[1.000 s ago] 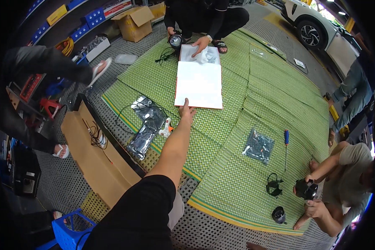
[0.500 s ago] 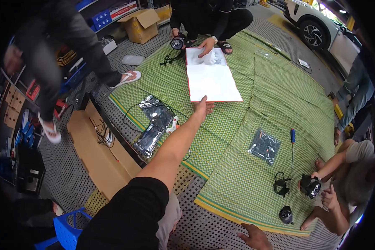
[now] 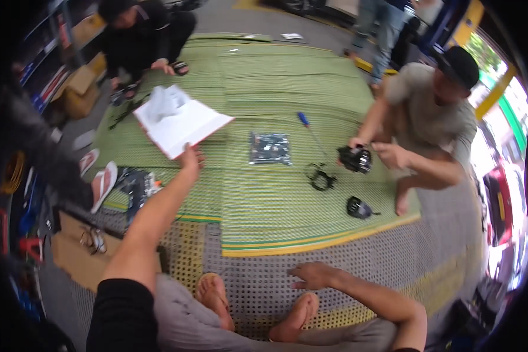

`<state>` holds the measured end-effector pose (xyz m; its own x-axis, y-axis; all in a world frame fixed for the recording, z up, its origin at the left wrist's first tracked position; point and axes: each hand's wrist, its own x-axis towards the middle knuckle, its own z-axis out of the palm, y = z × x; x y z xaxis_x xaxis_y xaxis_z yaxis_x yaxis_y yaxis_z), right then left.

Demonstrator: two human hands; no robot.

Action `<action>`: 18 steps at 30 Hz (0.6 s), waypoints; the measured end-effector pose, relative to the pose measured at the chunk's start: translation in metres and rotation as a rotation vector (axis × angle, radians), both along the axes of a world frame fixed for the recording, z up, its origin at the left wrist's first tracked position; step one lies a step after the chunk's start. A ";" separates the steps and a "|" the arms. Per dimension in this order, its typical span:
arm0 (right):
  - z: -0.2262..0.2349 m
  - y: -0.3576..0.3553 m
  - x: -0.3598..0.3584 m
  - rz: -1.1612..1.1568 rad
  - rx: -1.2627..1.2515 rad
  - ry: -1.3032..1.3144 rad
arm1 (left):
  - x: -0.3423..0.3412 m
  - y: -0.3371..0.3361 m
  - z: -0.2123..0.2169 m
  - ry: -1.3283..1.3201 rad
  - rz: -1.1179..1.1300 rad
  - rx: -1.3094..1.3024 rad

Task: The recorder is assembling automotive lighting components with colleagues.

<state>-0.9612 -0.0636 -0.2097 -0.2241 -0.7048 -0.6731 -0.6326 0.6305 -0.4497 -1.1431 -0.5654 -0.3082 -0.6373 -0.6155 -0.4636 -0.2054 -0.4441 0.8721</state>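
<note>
**Head view — white box tipped up on the mat**

The white flat box (image 3: 179,124) sits tilted on the green mat (image 3: 287,76), near edge pinched by the left hand (image 3: 190,157) — probably to drag it. Right hand (image 3: 312,274) rests spread on the mesh floor (image 3: 346,258). A silvery bag (image 3: 270,148) lies just right.

- Mat (image 3: 287,193) spreads ahead over grating (image 3: 358,264).
- Left hand (image 3: 190,158) reaches far forward, touching near edge of box (image 3: 179,123), at mat's far left.
- Right hand (image 3: 312,274) rests on grating, short of mat's near edge, right of the feet.
- Foil bag (image 3: 270,148) lies on mat right of box; screwdriver (image 3: 306,122) just behind-right of it.
- Cable (image 3: 321,178) lies right of bag, before a seated person's hands.
- Cardboard (image 3: 76,258) sits off mat, near left.
</note>
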 end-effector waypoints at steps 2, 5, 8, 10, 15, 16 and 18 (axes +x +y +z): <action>-0.005 -0.004 0.008 0.013 0.011 0.023 | 0.006 0.002 0.002 -0.024 0.051 -0.043; -0.009 -0.010 0.017 0.180 0.184 0.000 | 0.012 -0.004 0.008 -0.069 0.056 -0.035; -0.012 -0.004 0.021 0.134 0.189 -0.085 | 0.014 -0.013 0.011 -0.048 -0.017 -0.082; -0.016 0.001 0.019 0.118 0.190 -0.097 | 0.017 -0.018 0.009 -0.068 -0.036 -0.082; -0.023 0.006 0.006 0.157 0.287 -0.048 | 0.017 -0.024 -0.001 -0.312 -0.115 -0.173; -0.023 0.005 0.004 0.141 0.220 -0.003 | 0.018 -0.025 -0.001 -0.311 -0.121 -0.172; -0.022 0.003 0.003 0.139 0.147 0.027 | 0.026 -0.027 0.000 -0.348 -0.243 -0.576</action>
